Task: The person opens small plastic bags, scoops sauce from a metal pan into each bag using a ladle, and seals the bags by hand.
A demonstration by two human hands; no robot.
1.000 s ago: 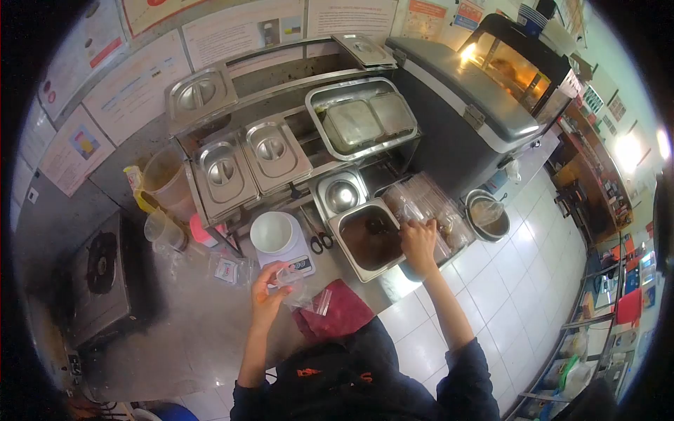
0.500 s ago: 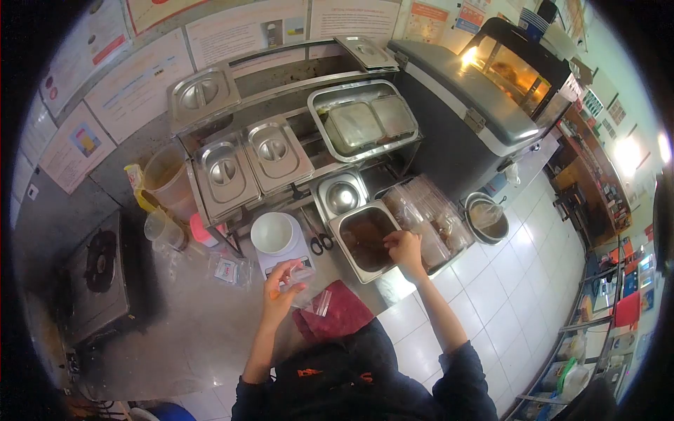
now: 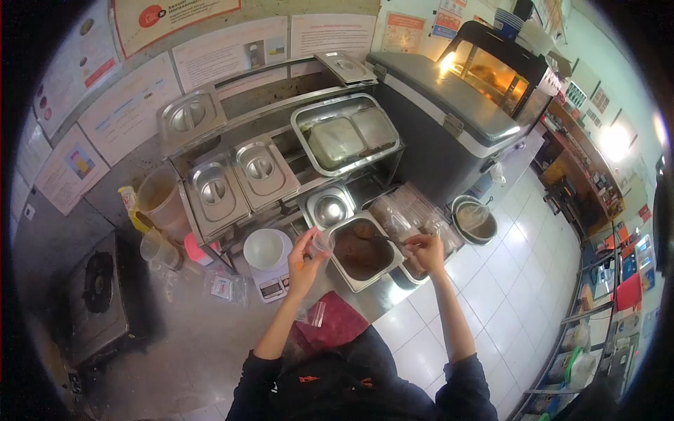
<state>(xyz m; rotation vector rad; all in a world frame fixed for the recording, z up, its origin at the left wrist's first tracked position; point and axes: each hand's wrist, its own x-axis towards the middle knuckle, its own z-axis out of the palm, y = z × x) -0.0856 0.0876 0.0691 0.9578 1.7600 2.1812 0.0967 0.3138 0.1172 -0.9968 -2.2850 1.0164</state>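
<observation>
My left hand is closed around a small clear plastic cup, beside the left rim of a steel pan of brown sauce. Over the pan's right side, my right hand pinches the dark handle of a spoon; its head end dips toward the sauce and is hard to make out. A white kitchen scale with a white bowl on it stands left of my left hand. Below lie a maroon cloth and a small clear plastic bag.
Behind the pan is a steel rack with lidded pans and a deep tray. Plastic-wrapped packs sit right of the pan. A black stove stands at left, a grey cooler at the back right, and a metal pot nearby.
My left hand has moved up and right with the cup, toward the pan. My right hand has drawn back to the right, and the spoon now shows over the sauce. The view has shifted slightly.
</observation>
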